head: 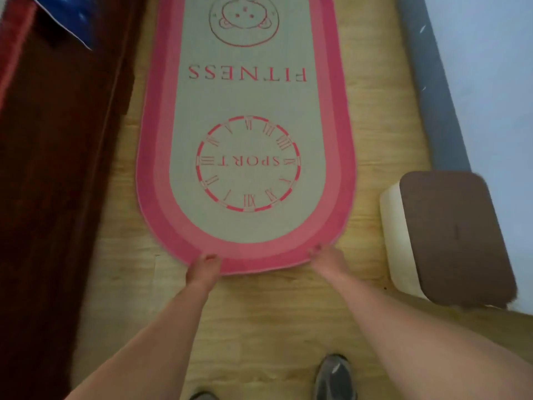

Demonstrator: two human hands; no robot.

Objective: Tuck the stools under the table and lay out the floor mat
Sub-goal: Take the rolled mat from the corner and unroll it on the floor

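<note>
The oval floor mat [245,90], grey with pink bands and the words FITNESS and SPORT, lies flat on the wooden floor and stretches away from me. My left hand [203,269] grips its near rounded edge at the left. My right hand [326,259] grips the same edge at the right. A stool [452,238] with a brown seat and cream side stands to the right of the mat, partly under a pale blue table [496,82].
A dark red fabric-covered piece of furniture [57,168] runs along the left side of the mat. A blue cloth [69,15] lies on it at the top left. My shoes [334,376] stand on the wooden floor [259,313] just behind my hands.
</note>
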